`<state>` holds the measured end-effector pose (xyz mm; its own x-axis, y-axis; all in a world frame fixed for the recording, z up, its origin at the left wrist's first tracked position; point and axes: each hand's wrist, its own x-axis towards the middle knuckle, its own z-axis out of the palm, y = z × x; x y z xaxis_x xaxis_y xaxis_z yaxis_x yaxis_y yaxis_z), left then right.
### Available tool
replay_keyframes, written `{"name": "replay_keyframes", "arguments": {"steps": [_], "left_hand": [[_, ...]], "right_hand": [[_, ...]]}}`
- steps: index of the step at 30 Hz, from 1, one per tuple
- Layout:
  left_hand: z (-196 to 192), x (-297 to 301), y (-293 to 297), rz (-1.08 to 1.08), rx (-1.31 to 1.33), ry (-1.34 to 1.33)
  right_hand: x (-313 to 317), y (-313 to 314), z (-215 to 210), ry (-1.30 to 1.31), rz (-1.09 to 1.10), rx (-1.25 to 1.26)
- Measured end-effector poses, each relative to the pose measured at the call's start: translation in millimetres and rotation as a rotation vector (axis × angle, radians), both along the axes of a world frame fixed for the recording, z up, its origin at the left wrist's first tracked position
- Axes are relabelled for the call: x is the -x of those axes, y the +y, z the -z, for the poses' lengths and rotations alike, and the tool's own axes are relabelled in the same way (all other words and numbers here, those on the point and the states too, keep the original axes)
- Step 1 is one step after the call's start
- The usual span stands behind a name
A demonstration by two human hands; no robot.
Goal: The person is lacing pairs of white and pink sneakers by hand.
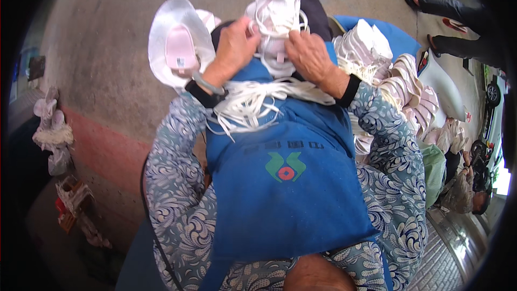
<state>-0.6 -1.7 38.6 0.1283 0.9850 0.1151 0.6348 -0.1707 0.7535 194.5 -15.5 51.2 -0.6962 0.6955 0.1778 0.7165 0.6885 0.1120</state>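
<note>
Over the blue apron (291, 194), mid-threading: left hand (234, 48) and right hand (308, 54), fingers clenched on a white-and-pink cap (276, 8) with white straps (253, 105) trailing below; next likely needs steady pull-through, avoiding tangles with stacked caps (404, 86) beside.

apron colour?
Blue apron, with a green and red emblem on the front; shows best in the head view.

White & pink cap (277, 8) sat upside down btwn both hands, straps looped over it. White straps (253, 102) lay bunched just below the wrists.
</note>
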Motion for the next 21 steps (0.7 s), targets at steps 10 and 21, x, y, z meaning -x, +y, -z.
{"name": "replay_keyframes", "arguments": {"steps": [10,21], "left_hand": [[-27.0,3.4,-14.5,0.050,0.093,-0.008],[-6.5,0.0,-18.5,0.093,0.150,-0.025]], "right_hand": [[31.6,17.3,-7.2,0.839,0.183,0.428],[11.6,-5.9,-1.9,0.408,0.174,0.618]]}}
